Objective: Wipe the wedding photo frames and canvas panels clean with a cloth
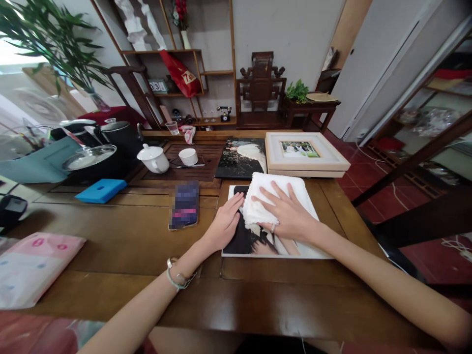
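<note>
A white-edged photo panel (265, 249) lies flat near the front of the wooden table. Spread over a folded white towel (258, 184), my right hand (289, 209) presses it onto the panel's upper part, fingers apart. The towel covers much of the picture. My left hand (224, 223) rests along the panel's left edge with its fingers stretched out and close together, holding nothing. Just beyond the towel are a dark photo panel (236, 160) and a light wood picture frame (275, 167) stacked on another flat piece.
Left of my hands lies a phone (186, 206). Farther left are a blue sponge-like block (101, 191), a white lidded teapot (153, 158) and a black pan with a glass lid (90, 158). A white cup (188, 157) sits on the tea tray (206, 172). A pink-and-white packet (40, 265) lies front left.
</note>
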The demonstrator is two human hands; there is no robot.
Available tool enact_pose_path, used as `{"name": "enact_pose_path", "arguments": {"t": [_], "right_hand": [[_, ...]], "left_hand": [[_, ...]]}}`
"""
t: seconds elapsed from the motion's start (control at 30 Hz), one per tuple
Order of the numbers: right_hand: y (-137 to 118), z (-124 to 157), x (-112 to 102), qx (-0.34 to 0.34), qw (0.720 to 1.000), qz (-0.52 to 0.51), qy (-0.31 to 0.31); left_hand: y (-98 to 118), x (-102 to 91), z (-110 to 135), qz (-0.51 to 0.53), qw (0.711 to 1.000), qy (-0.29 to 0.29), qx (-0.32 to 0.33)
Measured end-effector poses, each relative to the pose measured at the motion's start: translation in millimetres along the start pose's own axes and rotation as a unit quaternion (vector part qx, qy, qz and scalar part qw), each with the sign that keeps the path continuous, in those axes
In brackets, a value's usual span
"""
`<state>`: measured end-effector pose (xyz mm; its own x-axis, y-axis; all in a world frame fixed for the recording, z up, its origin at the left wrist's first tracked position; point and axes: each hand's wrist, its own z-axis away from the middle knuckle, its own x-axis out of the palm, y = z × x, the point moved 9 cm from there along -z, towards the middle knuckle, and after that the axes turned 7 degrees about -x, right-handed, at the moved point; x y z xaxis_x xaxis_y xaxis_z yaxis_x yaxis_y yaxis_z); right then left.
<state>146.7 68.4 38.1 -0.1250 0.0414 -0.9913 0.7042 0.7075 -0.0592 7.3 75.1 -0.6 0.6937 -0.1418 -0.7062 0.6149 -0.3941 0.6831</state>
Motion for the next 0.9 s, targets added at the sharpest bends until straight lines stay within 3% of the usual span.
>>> {"name": "enact_pose_path", "arguments": {"t": [0.23,0.33,0.43,0.6,0.67,0.77,0.9], "right_hand": [[-79.7,54.8,0.9,-0.105,0.993,-0.046,-0.037],[-88.6,65.6,0.6,-0.116,0.99,-0.064,-0.048],[-60.4,56.0,-1.0,-0.08,0.995,-0.061,-0.029],[18.3,32.7,-5.4,0.04,0.999,-0.017,0.028],[28.6,31.5,-6.7,0.058,0.998,-0.005,0.036],[5.7,39.8,-8.7,0.03,0.999,-0.011,0.035],[-67.0,60.6,-5.4,-0.092,0.993,-0.07,-0.014]], "left_hand": [[-1.5,-0.4,0.1,0.011,1.0,-0.001,-0.004],[-0.9,-0.7,0.2,0.011,1.0,-0.003,-0.005],[0.2,-0.9,0.4,0.006,1.0,-0.003,-0.003],[1.3,-2.0,0.7,0.012,1.0,0.001,0.003],[1.5,-2.5,0.7,0.013,1.0,0.004,0.002],[1.2,-2.6,0.7,0.014,1.0,0.002,-0.002],[1.2,-2.0,0.9,0.02,1.0,-0.006,0.007]]}}
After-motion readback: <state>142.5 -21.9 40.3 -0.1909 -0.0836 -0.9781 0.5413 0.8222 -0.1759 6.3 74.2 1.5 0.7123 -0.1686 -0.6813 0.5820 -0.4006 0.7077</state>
